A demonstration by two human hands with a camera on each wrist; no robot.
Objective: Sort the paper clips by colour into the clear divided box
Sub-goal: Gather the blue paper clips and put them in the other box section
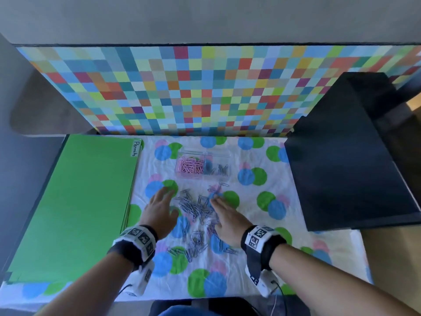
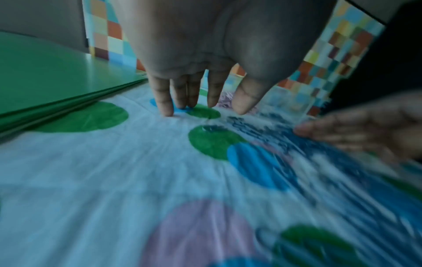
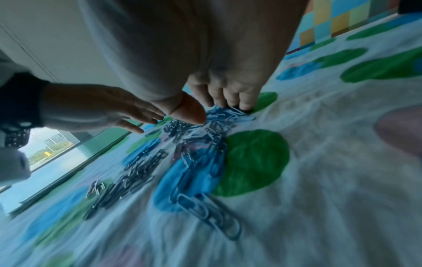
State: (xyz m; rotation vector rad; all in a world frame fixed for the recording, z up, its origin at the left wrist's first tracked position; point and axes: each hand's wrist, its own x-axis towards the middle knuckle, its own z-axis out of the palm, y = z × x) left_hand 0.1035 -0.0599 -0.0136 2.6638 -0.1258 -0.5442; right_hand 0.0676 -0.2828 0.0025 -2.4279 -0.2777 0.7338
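The clear divided box (image 1: pixel 203 165) stands at the back middle of the spotted cloth. Its left compartment holds pink clips (image 1: pixel 190 167); a few silver-blue clips (image 1: pixel 220 169) lie in the right one. Loose silver-blue paper clips (image 1: pixel 197 209) are piled in front of the box, sharp in the right wrist view (image 3: pixel 198 144) and blurred in the left wrist view (image 2: pixel 258 126). My left hand (image 1: pixel 167 193) is at the pile's left edge, its fingers straight with the tips touching the cloth (image 2: pixel 200 106). My right hand (image 1: pixel 215 199) lies flat on the pile's right side, fingertips pressing on clips (image 3: pixel 228 108), thumb apart.
A green folder (image 1: pixel 75 201) labelled "Permits" lies along the left of the cloth (image 1: pixel 255 224). A large black object (image 1: pixel 346 160) stands at the right. A checkered wall (image 1: pixel 182 87) closes the back.
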